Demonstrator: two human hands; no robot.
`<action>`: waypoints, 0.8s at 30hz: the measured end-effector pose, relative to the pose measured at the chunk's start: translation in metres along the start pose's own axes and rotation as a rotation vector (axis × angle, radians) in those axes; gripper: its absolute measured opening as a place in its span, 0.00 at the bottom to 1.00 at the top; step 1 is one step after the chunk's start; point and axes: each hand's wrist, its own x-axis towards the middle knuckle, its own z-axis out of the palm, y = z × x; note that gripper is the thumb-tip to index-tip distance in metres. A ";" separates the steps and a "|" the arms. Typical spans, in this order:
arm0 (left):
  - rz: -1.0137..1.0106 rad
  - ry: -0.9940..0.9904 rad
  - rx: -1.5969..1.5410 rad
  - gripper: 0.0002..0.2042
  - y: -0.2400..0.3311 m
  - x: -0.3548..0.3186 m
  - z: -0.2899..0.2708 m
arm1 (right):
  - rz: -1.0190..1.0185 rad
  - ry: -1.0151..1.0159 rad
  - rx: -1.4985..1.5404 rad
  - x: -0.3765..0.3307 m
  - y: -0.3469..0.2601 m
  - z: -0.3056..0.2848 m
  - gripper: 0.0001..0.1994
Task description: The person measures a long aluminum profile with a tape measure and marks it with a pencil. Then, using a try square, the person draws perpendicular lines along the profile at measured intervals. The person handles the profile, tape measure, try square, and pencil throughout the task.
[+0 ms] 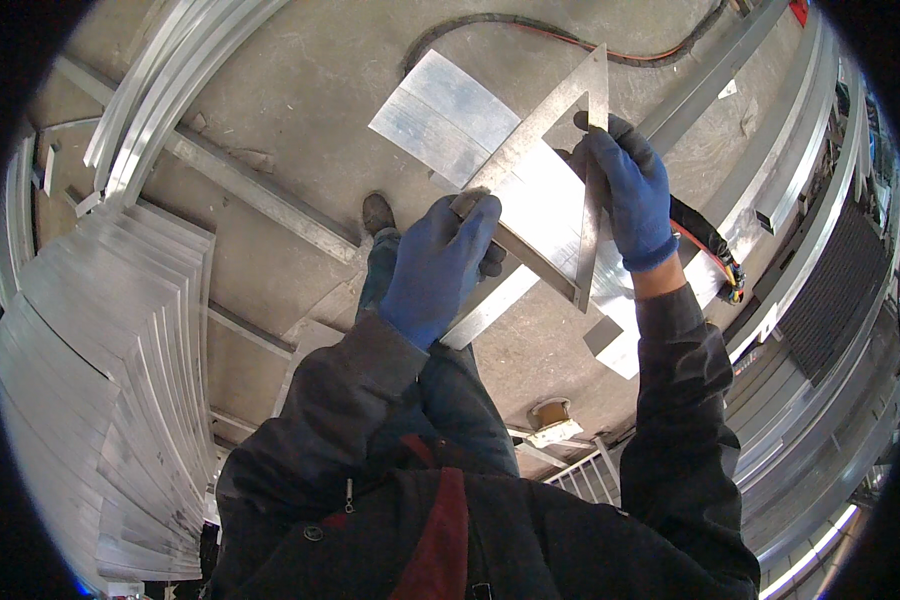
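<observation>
Held up before me is a flat triangular metal frame [540, 266] with an open middle, shaped like a set square. My left hand [432, 268], in a blue work glove with dark fingertips, is closed on its left corner. Gloved the same way, my right hand [632, 195] pinches the right-hand bar near the upper tip. Through the frame's opening a bright, shiny metal surface [542, 200] shows below. Beyond it, to the upper left, a pale rectangular metal plate [448, 112] juts out over the floor.
Long stacked metal profiles [80, 330] fill the left side. More long profiles [810, 130] run along the right, beside a dark ribbed panel [838, 290]. A black hose [490, 18] curves across the concrete floor [300, 90]. Bundled cables [715, 250] lie near my right wrist.
</observation>
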 end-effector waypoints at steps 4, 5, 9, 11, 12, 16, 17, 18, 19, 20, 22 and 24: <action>0.015 0.017 0.063 0.23 0.003 -0.003 0.001 | -0.032 -0.037 -0.024 0.002 0.002 -0.006 0.16; 0.043 0.024 0.085 0.23 0.004 -0.004 0.001 | -0.031 -0.034 -0.028 0.002 0.003 -0.007 0.15; 0.097 0.051 0.158 0.23 0.002 -0.003 -0.001 | -0.030 -0.039 -0.015 0.002 0.003 -0.007 0.15; 0.275 0.043 0.307 0.23 0.000 -0.001 -0.003 | -0.023 -0.042 -0.003 0.002 0.002 -0.006 0.15; 0.454 0.028 0.441 0.24 0.001 0.002 -0.005 | -0.012 -0.030 0.007 0.002 0.001 -0.006 0.15; 0.205 0.044 0.203 0.28 -0.001 0.000 -0.003 | -0.010 -0.039 -0.019 0.001 0.000 -0.005 0.17; 0.110 0.052 0.122 0.29 -0.001 -0.001 -0.002 | -0.010 -0.047 -0.020 0.001 0.000 -0.006 0.17; 0.086 0.046 0.106 0.29 0.000 0.000 -0.003 | -0.020 -0.064 -0.007 0.002 0.001 -0.006 0.17; 0.079 0.041 0.100 0.30 0.000 -0.001 -0.002 | -0.019 -0.051 -0.018 0.003 0.001 -0.007 0.17; 0.071 0.036 0.093 0.31 -0.001 -0.001 -0.002 | -0.025 -0.048 -0.017 0.003 0.002 -0.008 0.16; 0.102 0.019 0.106 0.32 -0.002 0.001 -0.004 | -0.032 -0.052 -0.006 0.006 0.003 -0.010 0.16; 0.130 -0.023 0.131 0.32 -0.005 0.002 -0.008 | -0.002 -0.030 0.003 0.007 0.005 -0.010 0.16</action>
